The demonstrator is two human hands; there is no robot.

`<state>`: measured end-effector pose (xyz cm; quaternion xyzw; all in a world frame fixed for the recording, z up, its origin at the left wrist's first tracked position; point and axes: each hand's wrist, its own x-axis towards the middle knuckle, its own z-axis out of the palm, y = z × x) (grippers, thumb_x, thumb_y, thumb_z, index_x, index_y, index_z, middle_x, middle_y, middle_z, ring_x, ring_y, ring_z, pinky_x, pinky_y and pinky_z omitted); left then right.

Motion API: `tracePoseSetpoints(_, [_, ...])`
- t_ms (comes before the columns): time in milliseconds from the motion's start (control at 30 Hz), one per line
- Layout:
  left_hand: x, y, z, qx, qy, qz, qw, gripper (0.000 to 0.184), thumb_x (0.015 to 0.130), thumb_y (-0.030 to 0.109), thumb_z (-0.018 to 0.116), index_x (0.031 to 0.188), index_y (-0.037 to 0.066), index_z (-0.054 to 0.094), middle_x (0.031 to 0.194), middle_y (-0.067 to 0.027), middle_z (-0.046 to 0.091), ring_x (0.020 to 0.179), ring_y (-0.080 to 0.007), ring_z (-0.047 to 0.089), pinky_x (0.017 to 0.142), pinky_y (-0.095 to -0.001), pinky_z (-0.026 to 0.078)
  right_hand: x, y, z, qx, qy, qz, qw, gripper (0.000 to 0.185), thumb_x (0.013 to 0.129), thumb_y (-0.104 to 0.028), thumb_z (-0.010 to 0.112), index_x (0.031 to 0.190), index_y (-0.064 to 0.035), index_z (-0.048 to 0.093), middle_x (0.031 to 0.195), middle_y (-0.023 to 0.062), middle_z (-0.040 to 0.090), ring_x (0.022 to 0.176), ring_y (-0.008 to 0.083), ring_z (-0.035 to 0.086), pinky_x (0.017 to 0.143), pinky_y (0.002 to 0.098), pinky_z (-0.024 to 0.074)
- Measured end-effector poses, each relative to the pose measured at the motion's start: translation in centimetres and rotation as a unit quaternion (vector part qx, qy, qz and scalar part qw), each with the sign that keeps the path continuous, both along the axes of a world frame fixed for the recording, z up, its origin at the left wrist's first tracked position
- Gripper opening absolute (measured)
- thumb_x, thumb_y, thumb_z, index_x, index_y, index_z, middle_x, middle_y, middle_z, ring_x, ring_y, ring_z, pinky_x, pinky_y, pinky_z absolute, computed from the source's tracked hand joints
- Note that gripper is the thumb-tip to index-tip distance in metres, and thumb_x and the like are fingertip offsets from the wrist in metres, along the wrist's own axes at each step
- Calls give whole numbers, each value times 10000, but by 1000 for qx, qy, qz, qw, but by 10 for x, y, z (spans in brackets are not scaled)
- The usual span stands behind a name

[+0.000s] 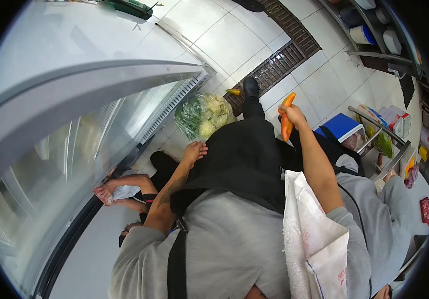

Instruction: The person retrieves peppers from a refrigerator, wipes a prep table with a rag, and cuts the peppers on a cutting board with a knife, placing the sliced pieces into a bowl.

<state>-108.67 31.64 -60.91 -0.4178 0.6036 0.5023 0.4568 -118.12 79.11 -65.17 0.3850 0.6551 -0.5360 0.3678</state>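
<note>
My right hand [295, 117] is closed around a long orange pepper [287, 124], which sticks out at both ends of the grip. My left hand [194, 151] has its fingers curled at the near edge of a clear plastic bag [202, 114]. Through the bag show pale cauliflower-like heads [215, 113] and leafy greens [188, 117]. On the floor by my shoe [251, 87] lies a smaller yellow-orange pepper [233, 91].
A glass-doored fridge [90, 104] stands along the left, with another person's hands [106, 192] beside it. A person in a grey sleeve [396, 214] is close on my right, near a blue-lidded container [341, 122] and a metal rack [399, 154]. A floor grate [274, 67] runs ahead.
</note>
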Motion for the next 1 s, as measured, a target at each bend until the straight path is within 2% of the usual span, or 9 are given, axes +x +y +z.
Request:
tracePoseSetpoints(200, [-71,72,-16,51,77,-108,990,388,1082,391,571,1111,26,701,1006,-61,745,786,-139,691,698,-298,540,4,4,-17,46,-11,56,997,513,888,-424,745,1130,23,679,965,136,728,835,237,686,764,382,538])
tracePoseSetpoints(400, [-131,132,-173,40,189,-295,936,446,1023,407,638,898,-9,740,739,-92,718,718,-179,693,707,-349,536,-7,-6,-55,109,26,55,992,576,872,-443,768,1167,43,676,996,155,741,874,253,710,809,389,547])
tracePoseSetpoints(500, [-123,156,-359,3,215,-304,928,495,999,447,644,1159,-19,697,1103,-235,757,1049,-363,739,942,-447,562,-4,-1,-128,113,41,-14,993,563,900,-401,773,1216,48,651,1029,152,733,873,240,708,780,387,560])
tracePoseSetpoints(567, [-142,177,-378,-41,200,-348,915,541,984,418,651,1334,8,610,1238,-271,712,1193,-414,680,1035,-476,533,-6,0,-153,88,23,-88,992,530,933,-361,764,1244,43,619,1003,139,716,818,215,695,724,356,577])
tracePoseSetpoints(633, [-168,195,-388,-135,183,-454,861,523,981,356,640,1382,28,567,1263,-285,696,1171,-408,690,1010,-483,548,-3,4,-186,40,60,-225,972,457,966,-324,738,1231,22,599,956,134,698,745,203,678,662,333,581])
tracePoseSetpoints(767, [-167,212,-472,-183,205,-550,788,453,946,226,649,1388,167,569,1411,-233,544,1051,-466,717,959,-573,563,10,20,-242,7,72,-305,950,369,994,-304,706,1175,-3,594,924,128,683,671,215,656,623,342,571])
tracePoseSetpoints(833, [-153,209,-521,-191,197,-564,779,409,968,220,624,1374,238,576,1363,-175,522,1054,-420,704,910,-575,565,16,27,-263,0,53,-390,919,317,1011,-299,683,1137,-24,589,944,135,693,640,217,647,589,355,557])
tracePoseSetpoints(900, [-135,201,-565,-260,253,-649,669,314,1014,270,568,1324,254,620,1320,-136,550,1107,-326,649,901,-520,526,16,35,-276,16,49,-397,917,315,1019,-309,673,1130,-27,586,952,133,698,618,213,641,568,350,551])
tracePoseSetpoints(1000, [-120,188,-614,-233,253,-720,603,263,1027,327,546,1250,258,667,1314,-98,562,1135,-278,587,915,-482,467,19,46,-294,44,74,-370,925,316,1030,-306,662,1154,-24,590,981,127,710,617,198,647,553,341,552])
